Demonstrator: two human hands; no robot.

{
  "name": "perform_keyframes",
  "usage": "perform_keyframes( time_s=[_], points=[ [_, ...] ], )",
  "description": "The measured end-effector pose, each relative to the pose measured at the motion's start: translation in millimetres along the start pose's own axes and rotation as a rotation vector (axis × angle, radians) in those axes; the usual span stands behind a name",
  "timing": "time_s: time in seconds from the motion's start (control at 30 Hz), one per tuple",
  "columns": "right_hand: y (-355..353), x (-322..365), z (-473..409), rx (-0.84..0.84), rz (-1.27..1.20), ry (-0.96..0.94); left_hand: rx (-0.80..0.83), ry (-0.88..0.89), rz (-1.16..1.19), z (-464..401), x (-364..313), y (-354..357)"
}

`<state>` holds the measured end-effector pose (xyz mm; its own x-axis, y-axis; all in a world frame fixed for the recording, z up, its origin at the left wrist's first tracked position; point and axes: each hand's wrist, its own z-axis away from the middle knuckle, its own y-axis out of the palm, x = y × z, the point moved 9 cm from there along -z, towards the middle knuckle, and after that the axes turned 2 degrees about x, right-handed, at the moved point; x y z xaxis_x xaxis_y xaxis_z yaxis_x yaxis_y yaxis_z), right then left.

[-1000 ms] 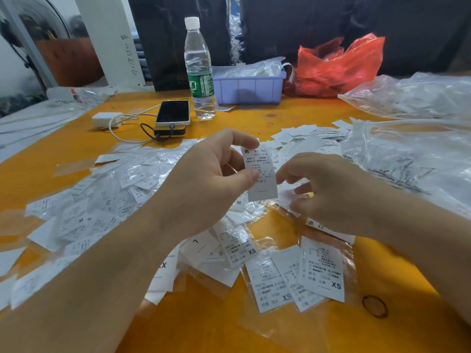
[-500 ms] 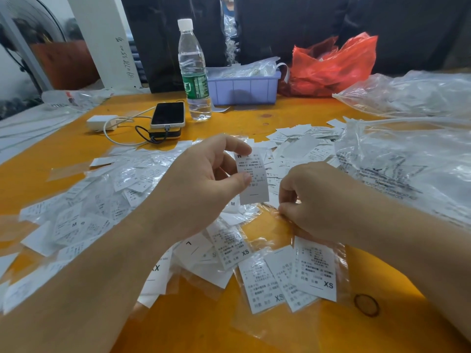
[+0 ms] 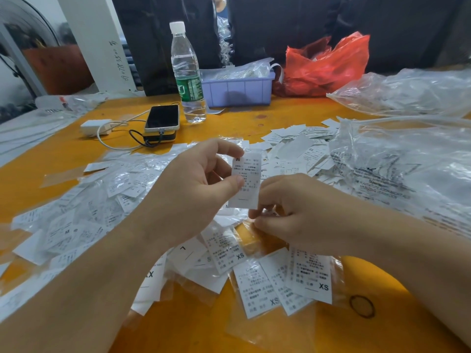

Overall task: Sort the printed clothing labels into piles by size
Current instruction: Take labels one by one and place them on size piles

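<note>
My left hand holds a small stack of white printed labels upright between thumb and fingers; an M shows at its top corner. Just below and to the right, my right hand has its fingers curled and its fingertips pinch at something small and pale under the stack; what it is cannot be told. In front of me lies a fanned group of labels marked XS. A big loose heap of labels in clear sleeves spreads to the left. More loose labels lie beyond my hands.
On the orange table stand a water bottle, a phone on a power bank with a white charger, a purple bin and a red bag. Clear plastic bags fill the right side. A rubber band lies near my right forearm.
My right hand dropped from beside the held stack to the table's labels, then rose back under the stack's lower edge. My left hand kept the stack nearly still.
</note>
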<state>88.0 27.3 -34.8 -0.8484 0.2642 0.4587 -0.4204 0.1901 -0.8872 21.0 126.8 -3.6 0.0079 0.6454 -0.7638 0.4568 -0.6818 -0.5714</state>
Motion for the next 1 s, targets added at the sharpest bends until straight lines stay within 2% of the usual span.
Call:
perform_keyframes(
  time_s=[0.17, 0.27, 0.47, 0.6, 0.77, 0.9, 1.0],
  points=[
    [-5, 3, 1, -0.046, -0.115, -0.022, -0.034, -0.004, -0.017, -1, 2, -4],
    [-11, 6, 3, -0.086, -0.078, -0.036, -0.053, -0.019, 0.010, -1, 4, -4],
    [-5, -4, 0, -0.048, -0.017, 0.016, -0.048, -0.003, -0.028, 0, 5, -3],
    [-25, -3, 5, -0.140, -0.014, 0.022, -0.032, 0.017, -0.049, 0, 0, 2],
    [-54, -14, 18, -0.203, 0.151, 0.161, 0.019, 0.038, -0.096, 4, -4, 10],
    [-90, -31, 42, -0.379, 0.311, 0.306, 0.044, 0.049, -0.083, 5, -7, 16],
    [-97, -55, 61, -0.332, 0.493, 0.467, 0.044, 0.059, -0.052, 6, -10, 19]
  ],
)
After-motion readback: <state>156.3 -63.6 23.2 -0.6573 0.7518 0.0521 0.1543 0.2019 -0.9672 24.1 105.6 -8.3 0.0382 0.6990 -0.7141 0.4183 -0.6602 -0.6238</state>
